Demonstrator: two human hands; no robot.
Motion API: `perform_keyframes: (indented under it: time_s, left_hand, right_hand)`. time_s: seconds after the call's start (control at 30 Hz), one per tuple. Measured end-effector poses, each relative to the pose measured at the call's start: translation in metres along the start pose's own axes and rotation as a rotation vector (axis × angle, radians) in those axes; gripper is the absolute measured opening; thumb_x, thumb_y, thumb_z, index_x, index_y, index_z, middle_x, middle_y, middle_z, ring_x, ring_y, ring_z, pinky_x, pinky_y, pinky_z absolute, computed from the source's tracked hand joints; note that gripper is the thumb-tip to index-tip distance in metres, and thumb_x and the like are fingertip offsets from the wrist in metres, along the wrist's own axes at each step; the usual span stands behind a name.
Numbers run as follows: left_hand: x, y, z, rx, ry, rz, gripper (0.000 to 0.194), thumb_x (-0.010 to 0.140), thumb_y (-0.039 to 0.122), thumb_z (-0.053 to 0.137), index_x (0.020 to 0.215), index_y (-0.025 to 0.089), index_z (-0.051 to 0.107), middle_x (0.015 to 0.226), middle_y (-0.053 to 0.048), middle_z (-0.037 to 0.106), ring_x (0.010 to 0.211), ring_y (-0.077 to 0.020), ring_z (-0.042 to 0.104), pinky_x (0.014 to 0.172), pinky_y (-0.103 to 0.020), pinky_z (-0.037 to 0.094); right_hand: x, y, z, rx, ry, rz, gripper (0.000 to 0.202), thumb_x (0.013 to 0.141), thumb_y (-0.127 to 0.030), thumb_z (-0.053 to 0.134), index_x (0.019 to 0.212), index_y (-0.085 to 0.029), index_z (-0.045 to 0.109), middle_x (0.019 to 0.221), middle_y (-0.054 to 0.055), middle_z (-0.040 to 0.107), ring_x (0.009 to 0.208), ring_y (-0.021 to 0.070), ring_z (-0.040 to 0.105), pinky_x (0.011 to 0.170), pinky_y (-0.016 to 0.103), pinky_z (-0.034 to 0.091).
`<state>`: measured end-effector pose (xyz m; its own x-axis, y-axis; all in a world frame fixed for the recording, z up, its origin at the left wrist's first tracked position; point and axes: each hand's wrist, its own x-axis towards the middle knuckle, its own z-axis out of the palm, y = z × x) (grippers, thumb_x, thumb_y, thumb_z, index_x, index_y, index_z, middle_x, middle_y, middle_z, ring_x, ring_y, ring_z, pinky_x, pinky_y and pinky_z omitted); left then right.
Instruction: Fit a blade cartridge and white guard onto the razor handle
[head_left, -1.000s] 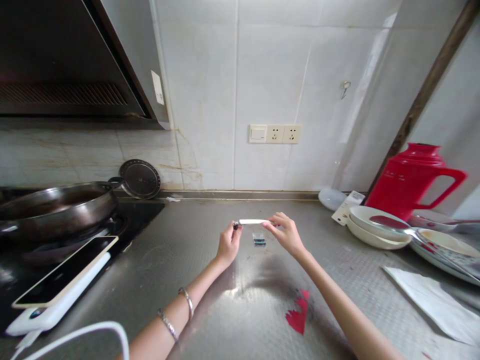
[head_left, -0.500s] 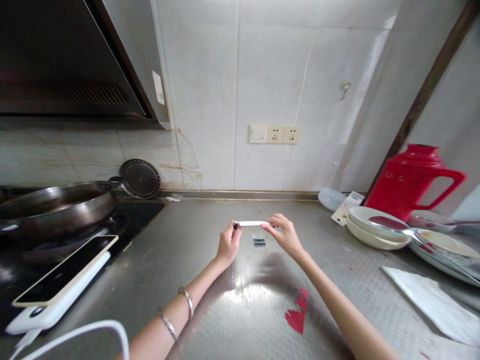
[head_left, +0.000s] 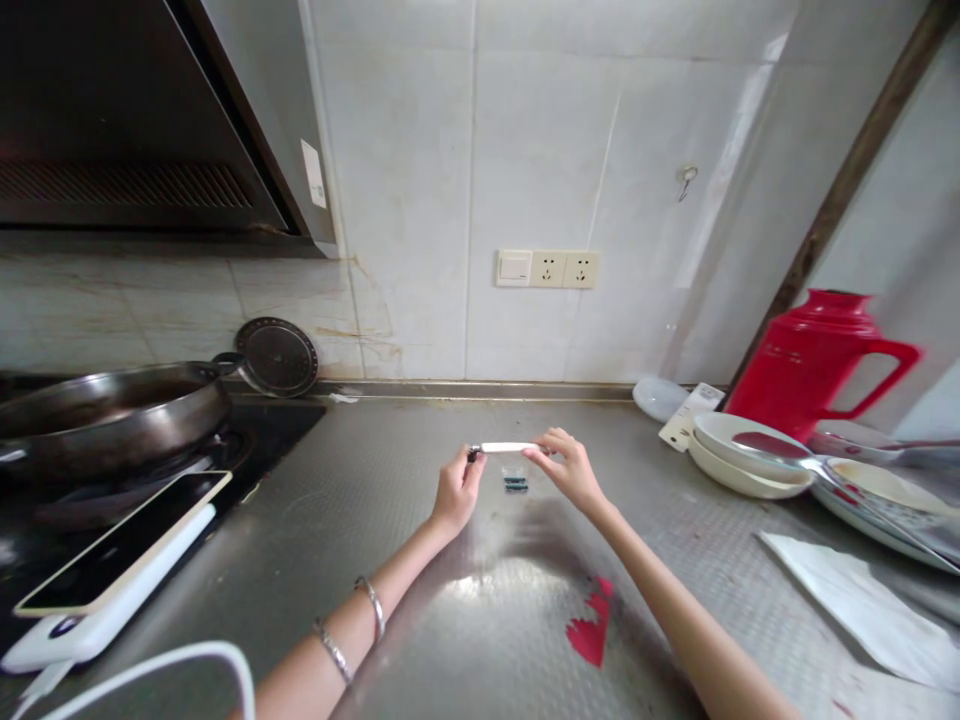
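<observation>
A slim white stick-like object (head_left: pixel 507 448) is held level above the steel counter. My left hand (head_left: pixel 456 492), with two silver bangles on the wrist, pinches its dark left end. The fingers of my right hand (head_left: pixel 566 468) are closed on its right end. Just below the object, a small clear pack with dark strips (head_left: pixel 515 484) lies on the counter. Nearer to me, between my forearms, is a torn red scrap (head_left: pixel 591 625).
At left a steel pan (head_left: pixel 112 425) sits on the black hob, with a phone (head_left: pixel 127 545) on a white power bank in front. Bowls (head_left: pixel 746 480), a red thermos (head_left: pixel 806 365) and a white napkin (head_left: pixel 855 600) are at right. Wall sockets (head_left: pixel 564 269) are behind.
The view has shifted very slightly. Both hands keep their hold on the white object, with almost no movement.
</observation>
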<state>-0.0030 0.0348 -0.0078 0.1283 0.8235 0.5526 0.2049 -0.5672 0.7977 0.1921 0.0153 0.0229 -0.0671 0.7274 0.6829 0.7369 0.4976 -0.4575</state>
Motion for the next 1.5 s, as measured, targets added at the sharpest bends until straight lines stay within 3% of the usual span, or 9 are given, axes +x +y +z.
perform_keyframes:
  time_s: [0.17,0.3,0.83,1.03,1.5]
  left_hand:
    - [0.000,0.001,0.000,0.006,0.001,-0.006,0.031,0.083,0.043,0.042,0.066,0.017,0.044,0.049,0.007,0.036,0.043,-0.0073,0.033,0.046,-0.021,0.022]
    - [-0.001,0.002,0.000,0.020,-0.018,0.007,0.029,0.084,0.041,0.041,0.069,0.017,0.047,0.048,0.007,0.034,0.043,-0.0073,0.031,0.045,-0.021,0.021]
    - [-0.002,0.001,0.000,0.015,-0.022,0.010,0.030,0.083,0.042,0.043,0.065,0.018,0.044,0.049,0.007,0.036,0.044,-0.0077,0.033,0.046,-0.021,0.022]
    - [-0.002,-0.001,0.000,0.028,-0.023,0.019,0.030,0.083,0.041,0.041,0.066,0.017,0.047,0.047,0.006,0.036,0.042,-0.0080,0.033,0.046,-0.021,0.022]
    - [-0.002,-0.001,-0.001,0.056,-0.023,0.074,0.027,0.085,0.036,0.041,0.067,0.017,0.044,0.049,0.007,0.036,0.044,-0.0072,0.034,0.047,-0.020,0.023]
  right_hand:
    - [0.001,-0.007,-0.002,0.021,0.052,0.013,0.038,0.079,-0.053,0.050,0.070,-0.020,0.066,0.065,0.003,0.056,0.065,0.0149,0.049,0.064,0.027,0.038]
    - [0.002,-0.018,-0.002,0.022,0.015,-0.007,0.036,0.079,-0.052,0.051,0.071,-0.020,0.066,0.064,0.002,0.055,0.066,0.0150,0.049,0.065,0.026,0.037]
    - [0.003,-0.015,-0.005,-0.015,-0.015,0.019,0.040,0.079,-0.055,0.048,0.072,-0.021,0.067,0.064,0.002,0.056,0.067,0.0153,0.050,0.064,0.026,0.036]
    - [0.004,-0.025,-0.004,0.022,-0.020,0.001,0.037,0.079,-0.053,0.050,0.073,-0.021,0.068,0.065,0.002,0.056,0.067,0.0148,0.050,0.064,0.026,0.036]
    - [0.003,-0.012,-0.002,0.012,-0.055,0.071,0.042,0.079,-0.055,0.048,0.073,-0.020,0.069,0.063,0.002,0.056,0.065,0.0141,0.049,0.062,0.024,0.034]
